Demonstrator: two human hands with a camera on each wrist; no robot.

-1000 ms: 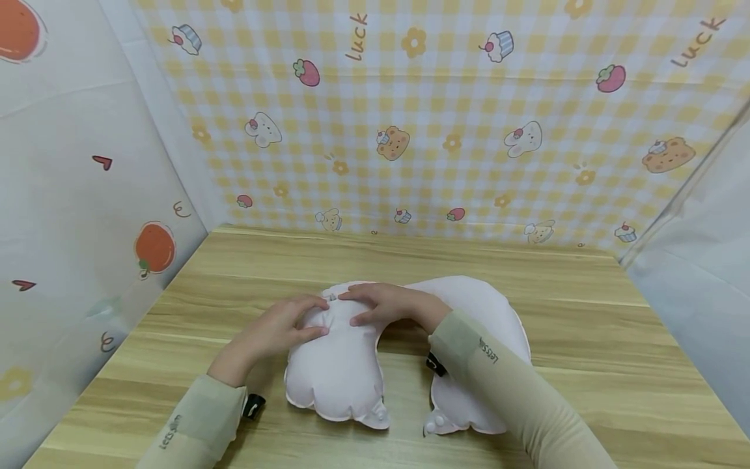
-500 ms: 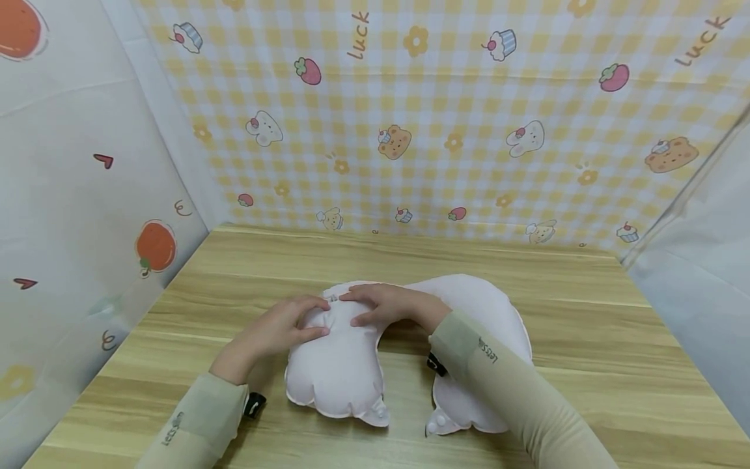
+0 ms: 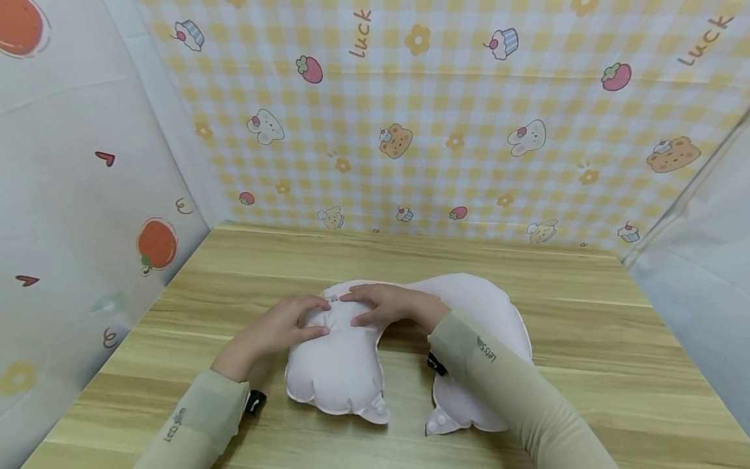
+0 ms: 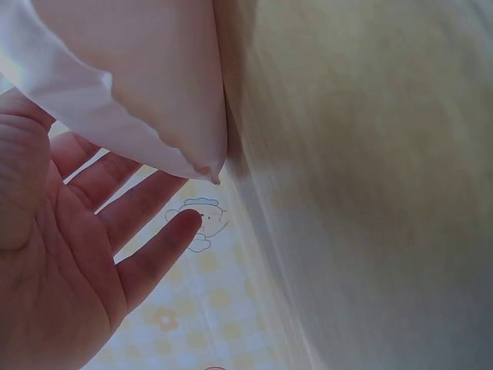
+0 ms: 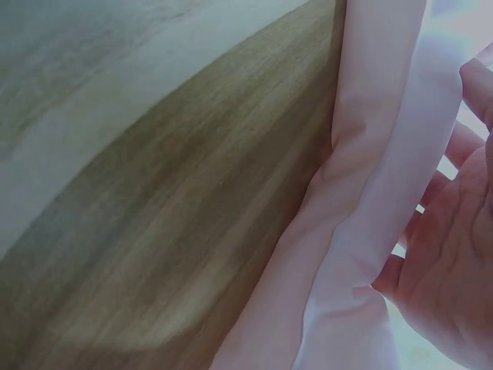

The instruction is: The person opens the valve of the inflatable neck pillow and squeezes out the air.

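Tabletop [image 3: 586,326] bears a curved, puffy pink pillow [image 3: 336,371], left hand [image 3: 278,327] and right hand [image 3: 389,305] spread.

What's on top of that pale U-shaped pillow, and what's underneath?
The left hand and right hand touch the top of the pillow, near a grey mark too tiny to identify. The pillow lies on the wooden tabletop, visible around it; anything directly beneath is covered.

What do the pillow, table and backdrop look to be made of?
Pillow: matte, perhaps soft vinyl or coated fabric, apparently inflated; plump panels pucker along edge seams.
Table: wood or wood-look laminate, faint sheen; streaky grain.
Backdrop: probably thin printed cloth, matte; a faint crease crosses it.
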